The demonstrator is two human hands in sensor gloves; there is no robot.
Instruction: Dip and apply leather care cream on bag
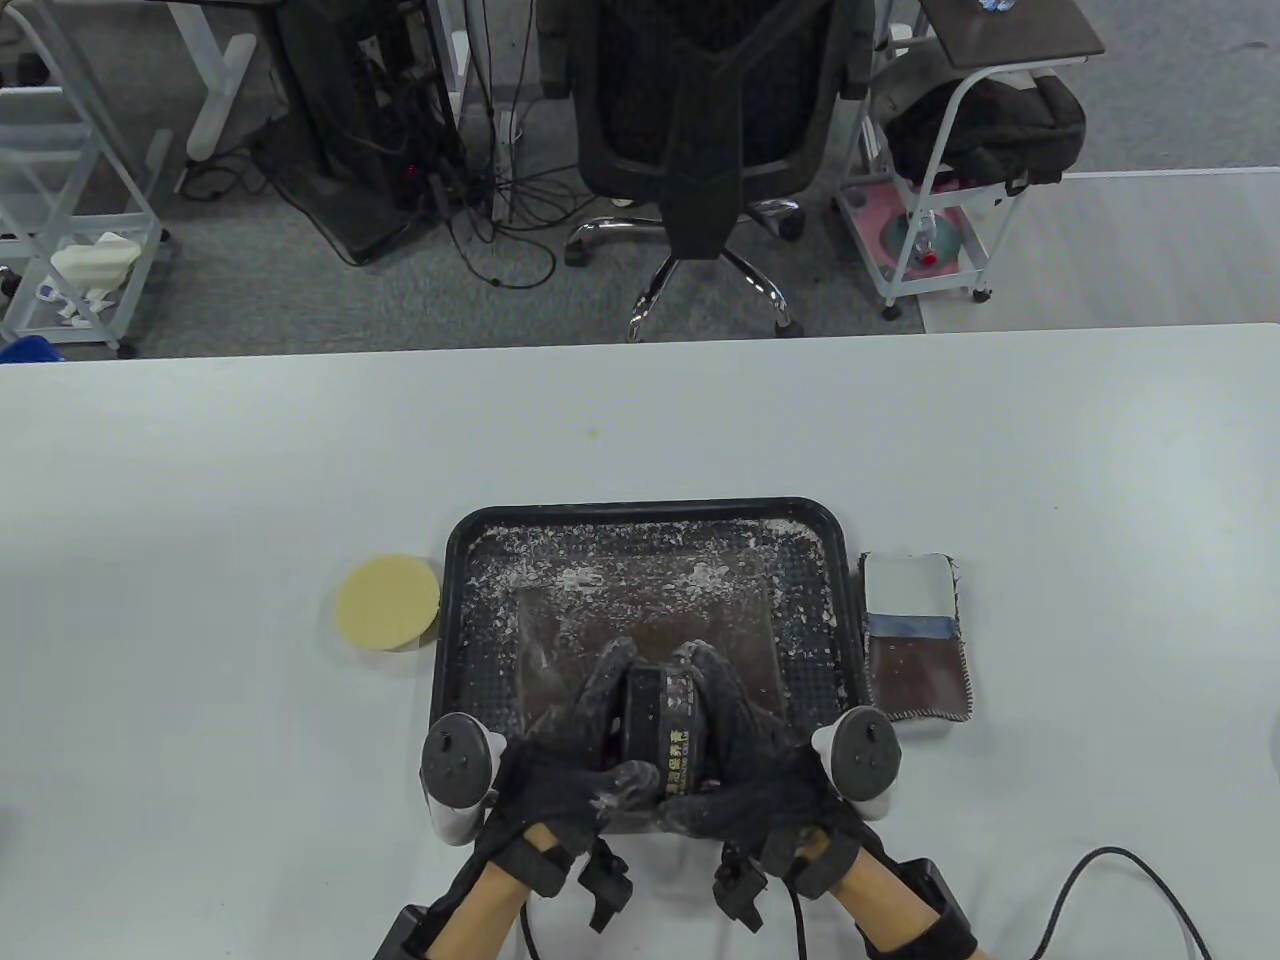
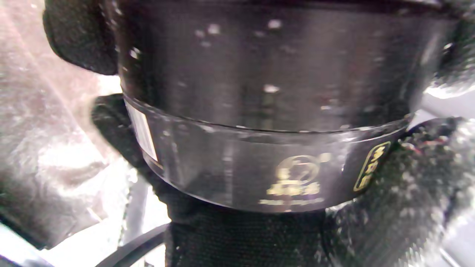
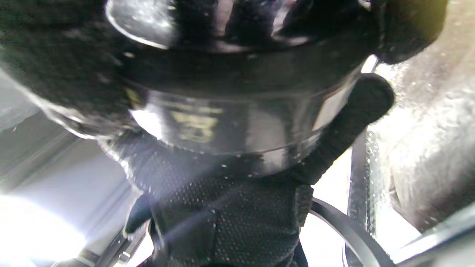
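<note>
A black round cream jar [image 1: 662, 728] with gold lettering lies on its side in the air above the front of the black tray [image 1: 640, 505]. My left hand [image 1: 585, 720] grips its lid end and my right hand [image 1: 738, 722] grips the labelled body. The lid sits on the jar, with a seam showing between them. The jar [image 2: 267, 111] fills the left wrist view, and the jar [image 3: 230, 122] does the same in the right wrist view, with gloved fingers curled round it. A brown leather bag [image 1: 640, 610] lies flat in the tray, smeared with white cream.
A round yellow sponge [image 1: 388, 603] lies on the table left of the tray. A folded brown, blue and white cloth [image 1: 915, 640] lies to its right. White flecks cover the tray floor. A cable [image 1: 1100, 880] runs by my right forearm. An office chair stands beyond the table.
</note>
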